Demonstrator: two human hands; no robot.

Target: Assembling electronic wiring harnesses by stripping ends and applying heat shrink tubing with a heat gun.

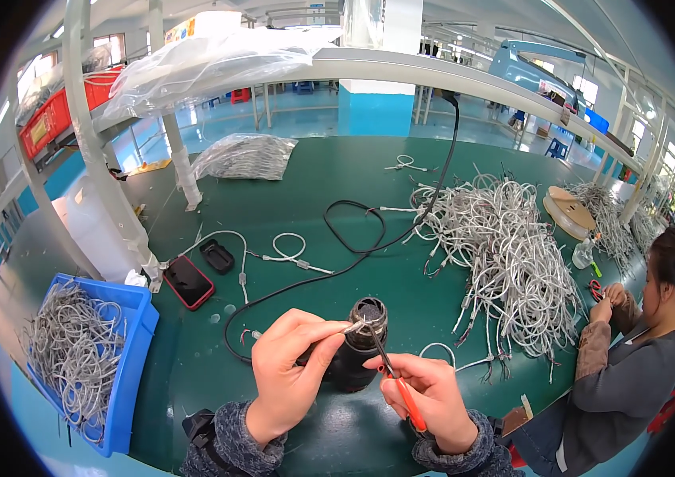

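My left hand is closed, pinching a short silvery cable end between thumb and fingertips. In my right hand is a slim red-handled tool with a dark metal tip; whether it is scissors or tweezers I cannot tell. Its tip points up toward the cable end, close to the fingertips of my left hand. Directly behind both hands stands a black cylindrical pot with an open, dark-filled mouth. The cable end and the tool tip are over the near side of that mouth.
A large heap of grey cables lies to the right. A blue bin of cables stands at left, near a phone and a black holder. A black cord crosses the green table. A co-worker sits at right.
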